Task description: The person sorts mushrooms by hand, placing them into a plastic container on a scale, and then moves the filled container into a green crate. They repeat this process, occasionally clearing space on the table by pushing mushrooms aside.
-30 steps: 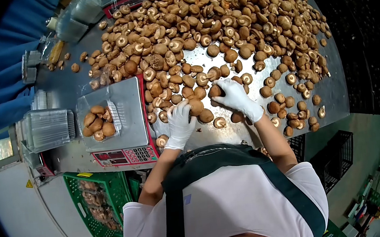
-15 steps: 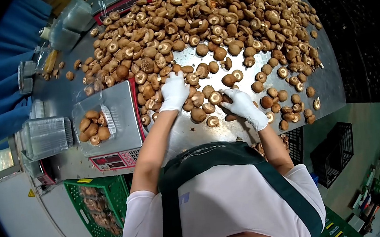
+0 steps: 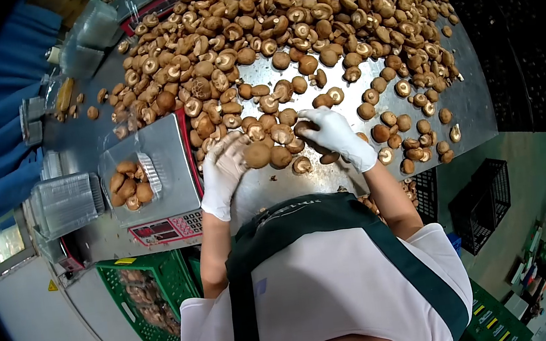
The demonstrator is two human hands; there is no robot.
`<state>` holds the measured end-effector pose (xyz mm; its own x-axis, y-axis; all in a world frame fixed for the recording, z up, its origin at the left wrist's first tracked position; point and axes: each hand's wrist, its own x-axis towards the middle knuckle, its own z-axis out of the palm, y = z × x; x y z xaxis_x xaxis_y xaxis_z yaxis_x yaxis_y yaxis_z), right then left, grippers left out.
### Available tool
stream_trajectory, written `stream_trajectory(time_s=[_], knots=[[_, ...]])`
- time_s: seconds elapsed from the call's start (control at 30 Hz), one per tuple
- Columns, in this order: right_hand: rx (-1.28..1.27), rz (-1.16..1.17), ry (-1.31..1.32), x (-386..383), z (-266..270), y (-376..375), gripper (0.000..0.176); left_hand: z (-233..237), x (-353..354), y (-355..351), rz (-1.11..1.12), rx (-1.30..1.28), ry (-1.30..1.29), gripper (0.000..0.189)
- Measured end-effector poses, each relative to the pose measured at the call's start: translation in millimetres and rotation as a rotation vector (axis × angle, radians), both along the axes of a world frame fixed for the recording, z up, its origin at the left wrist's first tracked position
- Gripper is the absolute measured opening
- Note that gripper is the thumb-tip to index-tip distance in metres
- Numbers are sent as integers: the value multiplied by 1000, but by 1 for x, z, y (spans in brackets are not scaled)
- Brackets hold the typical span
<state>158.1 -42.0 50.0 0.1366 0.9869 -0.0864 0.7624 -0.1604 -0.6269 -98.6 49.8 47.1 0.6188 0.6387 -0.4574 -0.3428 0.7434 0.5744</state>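
A large heap of brown mushrooms (image 3: pixel 309 11) covers the back of the metal table (image 3: pixel 250 203), with looser ones nearer me. My left hand (image 3: pixel 222 169), in a white glove, is at the near left of the loose mushrooms, its fingers curled beside a round mushroom (image 3: pixel 257 155); whether it grips anything is unclear. Gloved too, my right hand (image 3: pixel 338 135) has its fingers closed on a dark mushroom (image 3: pixel 306 128). On the scale (image 3: pixel 173 155) to the left, an open clear tray (image 3: pixel 150 173) holds several mushrooms.
Stacked clear trays (image 3: pixel 65 204) stand left of the scale. Another scale (image 3: pixel 159 1) is at the back left. A green crate (image 3: pixel 127 308) with packed mushrooms sits below the table, and black crates (image 3: pixel 482 204) stand on the floor at the right.
My left hand has drawn back toward me and to the left, off the mushrooms near the heap. My right hand has shifted slightly up and left, and a dark mushroom now shows at its fingers.
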Motion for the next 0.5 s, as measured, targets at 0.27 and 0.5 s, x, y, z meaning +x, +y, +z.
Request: stream_trajectory(time_s=[0.27,0.5], knots=[[331,75,-194,-45,-40,13,34,-52,16,-74,-357,1411,932,64],[93,-469,991,-2,-1,-20,31,-23,11,-74,-744,1334,1085,74]])
